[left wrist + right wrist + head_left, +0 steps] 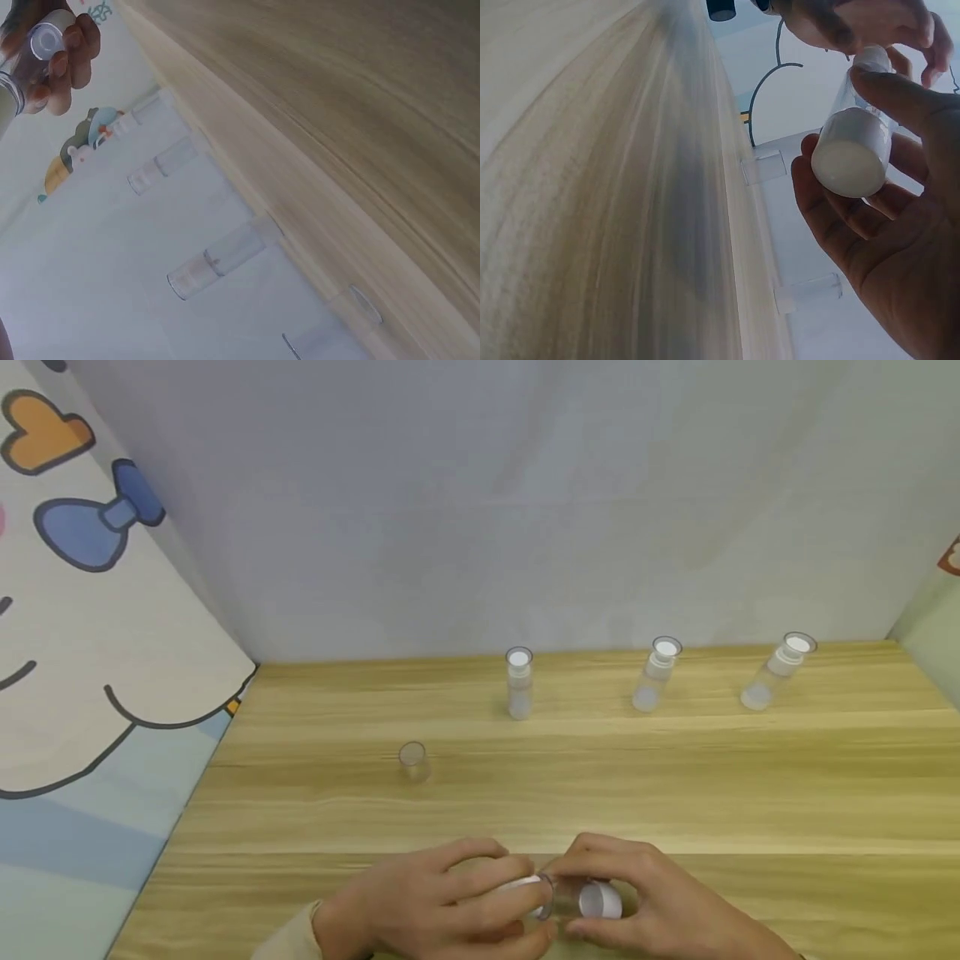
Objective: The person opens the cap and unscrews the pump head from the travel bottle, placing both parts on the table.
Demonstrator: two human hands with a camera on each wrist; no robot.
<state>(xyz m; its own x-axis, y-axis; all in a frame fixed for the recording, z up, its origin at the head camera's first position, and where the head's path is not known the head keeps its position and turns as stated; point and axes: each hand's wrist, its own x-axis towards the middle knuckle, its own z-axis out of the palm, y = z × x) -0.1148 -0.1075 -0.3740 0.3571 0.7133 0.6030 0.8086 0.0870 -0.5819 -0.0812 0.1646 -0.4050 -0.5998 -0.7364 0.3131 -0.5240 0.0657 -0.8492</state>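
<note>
Low at the front of the table, both hands meet at a small clear bottle lying on its side. My right hand point(645, 893) holds its clear body near the white base point(600, 900), thumb on one side and fingers on the other. In the right wrist view the round white base point(849, 161) faces the camera. My left hand point(457, 910) curls its fingers round the white top point(534, 892) at the other end, where a clear rim shows. Those fingers hide most of the top. Farther left stands a short clear cup-shaped cap point(413, 762).
Along the back of the table stand three clear bottles with white tops: one in the middle point(519, 683), one to its right point(656, 673) and one at the far right point(777, 671). A pale wall point(525, 527) rises behind, and a cartoon-printed panel point(112, 635) borders the left.
</note>
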